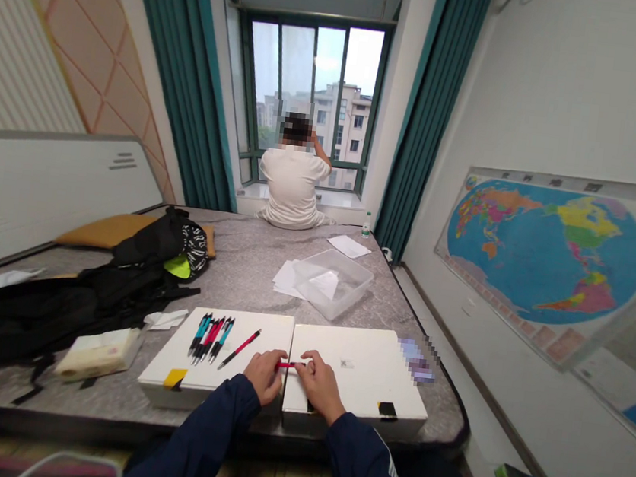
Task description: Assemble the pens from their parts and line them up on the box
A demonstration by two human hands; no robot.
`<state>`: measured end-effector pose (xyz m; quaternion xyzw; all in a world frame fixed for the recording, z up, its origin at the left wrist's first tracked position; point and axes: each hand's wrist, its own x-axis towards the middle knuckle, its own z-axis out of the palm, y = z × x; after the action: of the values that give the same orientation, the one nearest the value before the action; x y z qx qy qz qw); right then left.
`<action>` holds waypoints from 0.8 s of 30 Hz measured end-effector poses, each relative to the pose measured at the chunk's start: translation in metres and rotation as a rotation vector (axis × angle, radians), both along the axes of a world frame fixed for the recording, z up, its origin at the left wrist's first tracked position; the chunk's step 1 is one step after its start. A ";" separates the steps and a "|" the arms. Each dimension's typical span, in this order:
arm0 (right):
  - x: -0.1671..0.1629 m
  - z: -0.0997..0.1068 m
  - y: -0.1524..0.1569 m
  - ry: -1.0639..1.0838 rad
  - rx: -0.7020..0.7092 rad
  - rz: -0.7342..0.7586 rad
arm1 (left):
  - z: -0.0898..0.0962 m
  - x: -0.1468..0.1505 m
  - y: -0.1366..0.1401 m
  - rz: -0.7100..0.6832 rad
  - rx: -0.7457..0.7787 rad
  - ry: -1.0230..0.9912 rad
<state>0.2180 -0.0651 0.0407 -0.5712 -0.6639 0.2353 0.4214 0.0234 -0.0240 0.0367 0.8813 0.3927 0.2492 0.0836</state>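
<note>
Between my two hands lies a red pen [284, 365], level above the gap between two white boxes. My left hand [264, 375] closes its fingers on one end of it. My right hand [320, 383] grips the other end, its fingers hiding that part. On the left white box [166, 365], another red pen [239, 349] rests at a slant. Beside it is a group of several pens [211, 339], red and teal with black parts. The right white box [365, 351] sits under my right hand.
A clear plastic bin [342, 276] stands beyond the boxes, partly over white papers [286, 278]. A tissue pack [99, 352] and black backpack [86, 304] lie left. A person in a white shirt [293, 186] sits by the window. A bottle [366, 226] stands at the far edge.
</note>
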 end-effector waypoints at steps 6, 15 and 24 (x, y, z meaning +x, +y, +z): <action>-0.003 -0.001 0.000 -0.069 0.012 -0.025 | -0.004 0.000 0.001 -0.008 -0.014 -0.059; -0.001 -0.001 0.001 -0.042 0.042 -0.171 | -0.017 -0.007 0.015 0.004 0.020 -0.140; 0.001 -0.003 0.003 0.026 0.042 -0.149 | -0.024 -0.013 0.027 -0.042 0.082 -0.335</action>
<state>0.2191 -0.0621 0.0381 -0.6070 -0.6188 0.1967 0.4583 0.0107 0.0031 0.0124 0.8382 0.3443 0.4064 0.1170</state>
